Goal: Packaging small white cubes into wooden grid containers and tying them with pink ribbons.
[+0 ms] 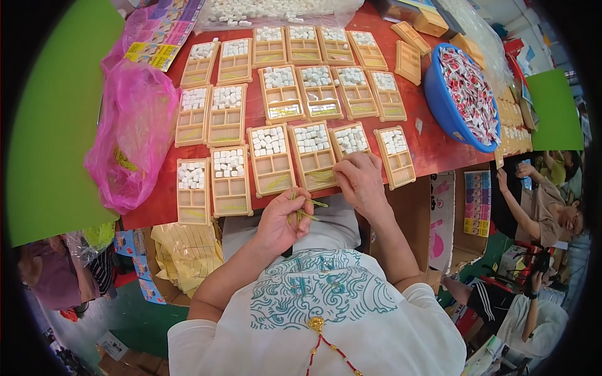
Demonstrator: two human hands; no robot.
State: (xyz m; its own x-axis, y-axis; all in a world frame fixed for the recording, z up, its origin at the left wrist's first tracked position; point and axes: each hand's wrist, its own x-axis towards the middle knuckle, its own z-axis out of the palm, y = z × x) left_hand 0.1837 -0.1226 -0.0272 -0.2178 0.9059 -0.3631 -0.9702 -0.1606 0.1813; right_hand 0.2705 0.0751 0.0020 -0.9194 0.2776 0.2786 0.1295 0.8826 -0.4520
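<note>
While left fingers grasp thin yellow-green strips, right fingers curl, hold unclear.

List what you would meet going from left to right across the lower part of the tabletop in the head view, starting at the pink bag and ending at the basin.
Pink plastic bag → leftmost near-row tray → left hand holding green strips → right hand → rightmost near-row tray → blue basin of small packets.

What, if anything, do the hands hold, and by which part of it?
The left hand holds thin yellow-green strips partway along, some ends sticking out; whether the right hand holds anything cannot be told.
</note>
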